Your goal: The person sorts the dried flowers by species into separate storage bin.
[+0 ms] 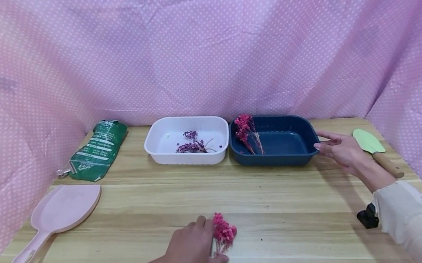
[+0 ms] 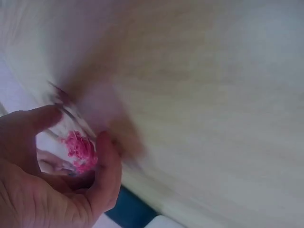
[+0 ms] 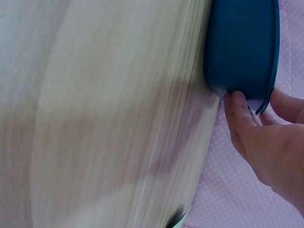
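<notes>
A small bunch of pink dried flowers (image 1: 223, 232) lies between the thumb and curved fingers of my left hand (image 1: 193, 251), low over the table. In the left wrist view, pink blossoms (image 2: 80, 151) and a thin stem show in the gap between thumb and forefinger, which stand apart. At the back right, my right hand (image 1: 342, 152) grips the right end of a dark blue basin (image 1: 272, 161). The right wrist view has fingers (image 3: 240, 107) against its outer wall and another digit at the rim. Inside the basin's left end lean more pink dried flowers (image 1: 245, 130).
A white basin (image 1: 186, 160) with purple dried flowers (image 1: 193, 146) stands left of the blue one. Farther left lie a green packet (image 1: 98, 151) and a pink dustpan-like scoop (image 1: 65, 207). Right of my right hand is a light green trowel (image 1: 369, 141) with a wooden handle.
</notes>
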`<state>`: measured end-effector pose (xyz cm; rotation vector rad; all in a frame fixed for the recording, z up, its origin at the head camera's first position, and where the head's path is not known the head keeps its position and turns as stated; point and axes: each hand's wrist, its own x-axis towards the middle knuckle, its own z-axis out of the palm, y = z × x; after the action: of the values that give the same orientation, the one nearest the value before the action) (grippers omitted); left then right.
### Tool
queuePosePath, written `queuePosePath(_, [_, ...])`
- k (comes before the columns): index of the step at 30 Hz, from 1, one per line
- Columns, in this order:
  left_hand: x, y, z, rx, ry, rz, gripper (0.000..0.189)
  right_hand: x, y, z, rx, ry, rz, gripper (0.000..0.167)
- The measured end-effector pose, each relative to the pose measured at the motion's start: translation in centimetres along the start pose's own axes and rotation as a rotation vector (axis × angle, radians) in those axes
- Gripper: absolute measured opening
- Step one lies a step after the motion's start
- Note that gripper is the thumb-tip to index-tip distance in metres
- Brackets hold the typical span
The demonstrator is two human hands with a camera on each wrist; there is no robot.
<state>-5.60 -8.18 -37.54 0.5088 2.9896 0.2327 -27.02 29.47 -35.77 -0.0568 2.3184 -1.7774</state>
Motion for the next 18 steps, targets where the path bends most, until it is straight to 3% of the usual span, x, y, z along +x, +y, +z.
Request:
queuePosePath(3, [0.2, -0.1, -0.2, 0.056, 0.057, 0.079, 0.033, 0.1, 0.0, 0.0, -0.02, 0.004, -0.009, 0.065])
queuePosePath(6, [0.4, -0.4, -0.6, 0.025, 0.061, 0.121, 0.014, 0.1, -0.1, 0.0, -0.03, 0.009, -0.018, 0.064])
queuePosePath(13, [0.9, -1.8, -0.8, -0.167, 0.1, 0.16, 0.027, 0.0, -0.2, -0.1, -0.025, 0.013, -0.007, 0.063])
queuePosePath(18, [1.3, -2.3, -0.9, -0.287, 0.042, 0.169, 0.038, 0.0, -0.2, 0.0, -0.015, 0.012, 0.011, 0.064])
